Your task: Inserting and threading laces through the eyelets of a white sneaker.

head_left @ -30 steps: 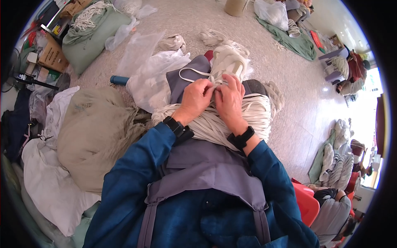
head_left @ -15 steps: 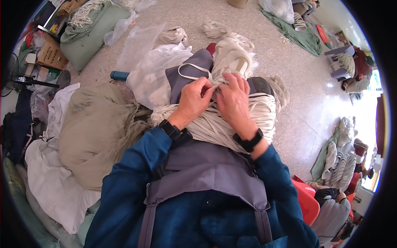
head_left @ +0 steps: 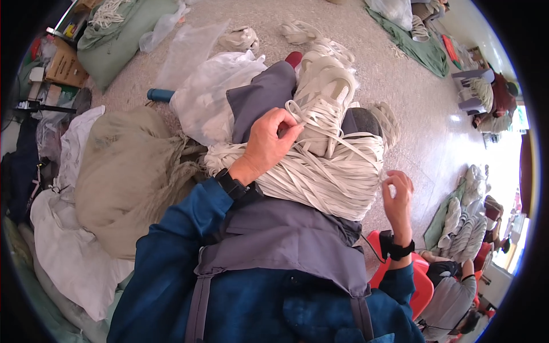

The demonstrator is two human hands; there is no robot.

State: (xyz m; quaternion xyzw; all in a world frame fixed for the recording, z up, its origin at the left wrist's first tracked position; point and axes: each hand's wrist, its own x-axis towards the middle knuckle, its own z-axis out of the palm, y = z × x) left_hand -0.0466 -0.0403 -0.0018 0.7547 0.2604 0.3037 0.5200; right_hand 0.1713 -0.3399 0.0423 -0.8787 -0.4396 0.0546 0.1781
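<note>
A beige sneaker (head_left: 327,94) with its lacing facing up lies over my knees. Across my lap, just below it, rests a thick bundle of flat off-white shoelaces (head_left: 320,180). My left hand (head_left: 267,142) is closed in a pinch at the sneaker's left side, with a loop of its shoelace (head_left: 293,108) at the fingertips. Out beyond the right end of the bundle, my right hand (head_left: 398,200) has thumb and fingers pinched together. A lace strand runs from the sneaker toward it; the far end is hard to make out.
A clear plastic bag (head_left: 209,100) and a large tan sack (head_left: 134,183) lie to my left. More sneakers (head_left: 240,39) sit on the floor ahead. At the right, a person in grey (head_left: 454,291) sits near a red chair (head_left: 420,286) and a pile of shoes (head_left: 469,223).
My right hand has moved away from the sneaker, to the right and toward me. The left hand stays at the laces. The laced front of the sneaker is now uncovered.
</note>
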